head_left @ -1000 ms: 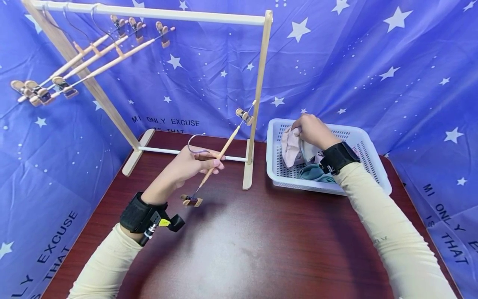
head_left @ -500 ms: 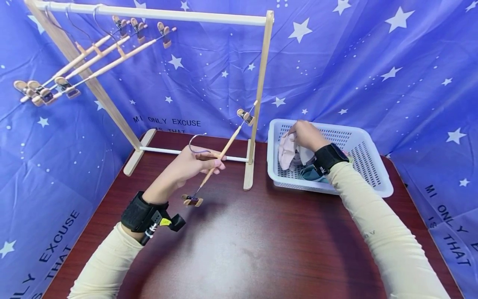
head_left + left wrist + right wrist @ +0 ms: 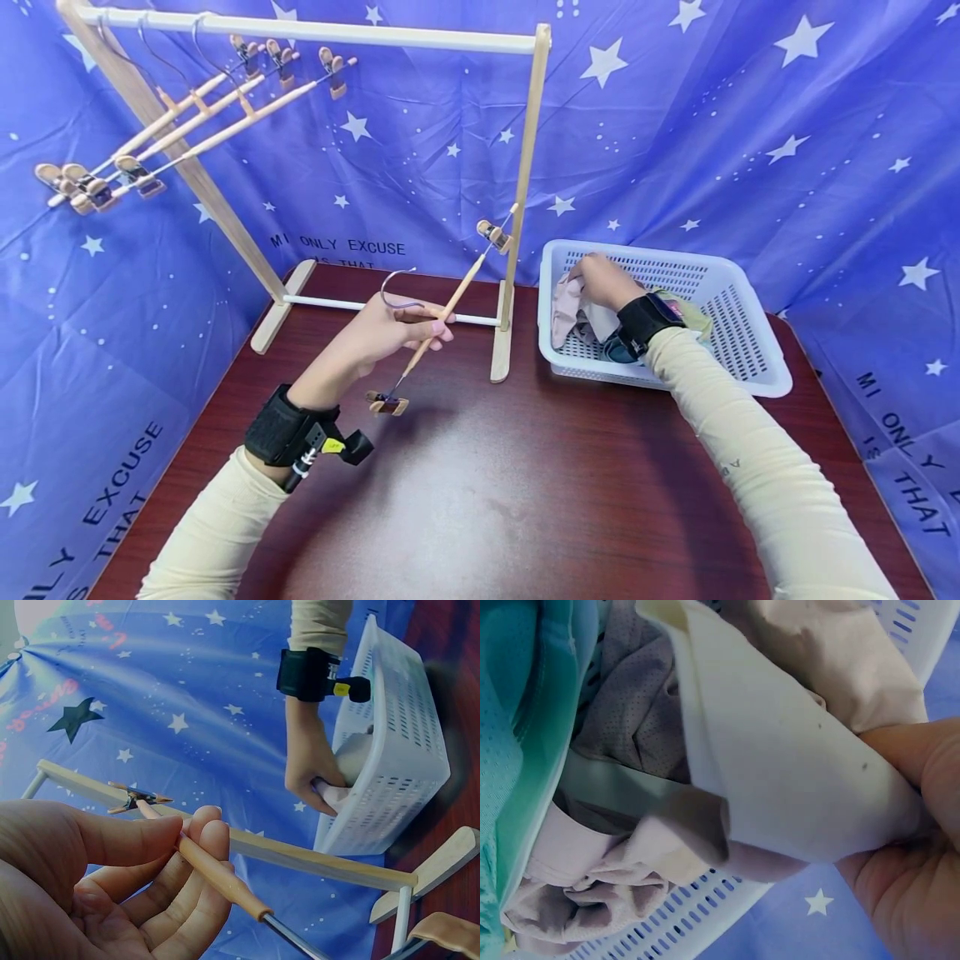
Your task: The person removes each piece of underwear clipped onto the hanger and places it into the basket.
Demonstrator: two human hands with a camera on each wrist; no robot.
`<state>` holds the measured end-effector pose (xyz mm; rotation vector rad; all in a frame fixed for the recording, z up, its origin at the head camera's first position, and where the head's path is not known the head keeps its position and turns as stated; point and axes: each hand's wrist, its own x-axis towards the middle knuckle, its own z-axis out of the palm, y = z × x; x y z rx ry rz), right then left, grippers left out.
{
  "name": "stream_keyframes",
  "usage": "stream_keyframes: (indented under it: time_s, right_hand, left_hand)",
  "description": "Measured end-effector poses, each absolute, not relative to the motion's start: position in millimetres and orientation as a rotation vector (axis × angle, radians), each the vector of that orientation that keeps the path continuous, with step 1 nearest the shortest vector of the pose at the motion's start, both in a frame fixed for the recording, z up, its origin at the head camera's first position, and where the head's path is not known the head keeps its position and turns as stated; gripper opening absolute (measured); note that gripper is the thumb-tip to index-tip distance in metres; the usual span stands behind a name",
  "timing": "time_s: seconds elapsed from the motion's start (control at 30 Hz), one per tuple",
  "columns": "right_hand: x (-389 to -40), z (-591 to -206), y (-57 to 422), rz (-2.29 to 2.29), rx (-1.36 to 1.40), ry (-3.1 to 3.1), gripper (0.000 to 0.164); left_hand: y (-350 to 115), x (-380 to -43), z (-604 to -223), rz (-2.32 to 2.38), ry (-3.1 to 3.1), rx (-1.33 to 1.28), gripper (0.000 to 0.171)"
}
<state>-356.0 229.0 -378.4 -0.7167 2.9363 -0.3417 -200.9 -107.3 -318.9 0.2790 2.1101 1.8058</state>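
Observation:
My left hand [image 3: 386, 333] holds a wooden clip hanger [image 3: 461, 292] by the middle of its bar, between thumb and fingers. The hanger slants over the table, its metal hook towards the rack and a clip near each end. In the head view, my right hand [image 3: 606, 279] is inside the white plastic basket [image 3: 592, 374] and grips a pale pink cloth garment [image 3: 567, 310]. The right wrist view shows thumb and fingers pinching its whitish fabric [image 3: 780, 750]. Around it lie a teal garment [image 3: 510, 682], a grey-mauve one [image 3: 634, 697] and other pinkish cloth [image 3: 585, 900].
A wooden rack [image 3: 531, 142] stands at the back left. Several matching clip hangers [image 3: 251, 115] hang at its left end. A yellow-green cloth [image 3: 693, 317] lies in the basket behind my right wrist. Blue star-patterned curtain [image 3: 675, 150] borders the dark red table [image 3: 480, 500].
My right hand has shifted a little left and down inside the basket, with the pale pink garment in its grip. More yellow-green cloth shows. The left hand and hanger have hardly moved.

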Motion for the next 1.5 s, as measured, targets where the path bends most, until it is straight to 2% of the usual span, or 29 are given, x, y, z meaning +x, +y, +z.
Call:
stream_keyframes:
  time_s: [0.57, 1.13, 1.5]
  right_hand:
    - [-351, -382, 231, -0.230, -0.579, 2.641, 0.046]
    - [-348, -382, 228, -0.210, -0.580, 2.593, 0.051]
    - [-343, -342, 229, -0.537, -0.666, 2.648, 0.046]
  left_hand:
    - [-107, -202, -319, 1.802, 2.114, 0.281, 0.026]
    - [-110, -200, -319, 1.840, 2.102, 0.267, 0.028]
    - [-122, -202, -312, 1.842, 2.219, 0.239, 0.027]
